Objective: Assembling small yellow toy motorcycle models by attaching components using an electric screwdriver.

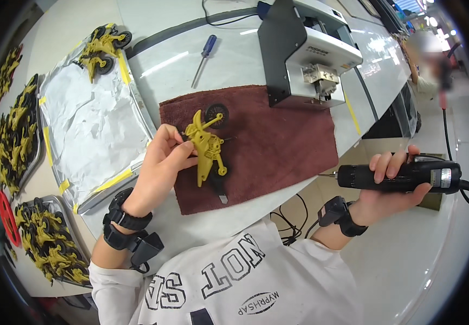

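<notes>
My left hand pinches the left side of a yellow plastic toy motorcycle body, which lies on a dark red cloth. A black wheel sits at the far end of the body, and a dark part with a pale tip shows at its near end. Off to the right, past the table edge, my right hand is wrapped round a black electric screwdriver. Its bit points left, toward the cloth, and does not touch the toy.
Behind the cloth stands a white and black machine. A blue-handled screwdriver lies farther left. A paper-lined tray holds a yellow toy motorcycle. More trays of yellow and black toys line the left. Another person is at the far right.
</notes>
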`<action>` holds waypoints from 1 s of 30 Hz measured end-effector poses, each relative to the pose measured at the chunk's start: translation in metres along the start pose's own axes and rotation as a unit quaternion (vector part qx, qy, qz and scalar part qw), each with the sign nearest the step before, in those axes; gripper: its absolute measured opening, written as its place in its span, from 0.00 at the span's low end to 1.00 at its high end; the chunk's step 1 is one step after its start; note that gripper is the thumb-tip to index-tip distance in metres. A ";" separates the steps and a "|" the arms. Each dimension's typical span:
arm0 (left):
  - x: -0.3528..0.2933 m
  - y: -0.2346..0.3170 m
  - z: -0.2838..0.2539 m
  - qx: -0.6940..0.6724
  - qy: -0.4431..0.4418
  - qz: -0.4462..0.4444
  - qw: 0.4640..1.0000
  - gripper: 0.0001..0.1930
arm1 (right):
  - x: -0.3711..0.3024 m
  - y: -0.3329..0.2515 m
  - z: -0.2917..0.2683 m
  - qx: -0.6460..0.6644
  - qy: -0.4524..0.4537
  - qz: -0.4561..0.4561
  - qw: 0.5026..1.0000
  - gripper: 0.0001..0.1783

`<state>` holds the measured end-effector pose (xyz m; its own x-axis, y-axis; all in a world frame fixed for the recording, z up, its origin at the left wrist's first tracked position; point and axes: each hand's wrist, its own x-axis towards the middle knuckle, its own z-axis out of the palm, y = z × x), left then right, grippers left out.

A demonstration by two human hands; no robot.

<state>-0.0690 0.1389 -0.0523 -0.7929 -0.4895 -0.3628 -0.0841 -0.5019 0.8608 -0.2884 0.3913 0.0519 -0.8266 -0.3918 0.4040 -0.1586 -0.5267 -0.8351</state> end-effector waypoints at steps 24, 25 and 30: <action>-0.003 0.010 0.021 0.621 -0.084 0.264 0.733 0.49 | 0.013 0.035 0.018 -0.016 0.012 0.022 1.000 0.40; -0.002 0.005 0.021 0.625 -0.083 0.260 0.731 0.49 | 0.014 0.036 0.019 -0.017 0.011 0.023 1.000 0.40; -0.004 0.001 0.014 0.602 -0.098 0.259 0.749 0.47 | 0.020 0.042 0.021 -0.029 -0.003 0.005 1.000 0.41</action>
<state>-0.0749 0.1507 -0.0453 -0.9707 -0.2231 0.0899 -0.1237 0.7834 0.6090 -0.3007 0.3455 0.0322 -0.8247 -0.4017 0.3981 -0.1819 -0.4780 -0.8593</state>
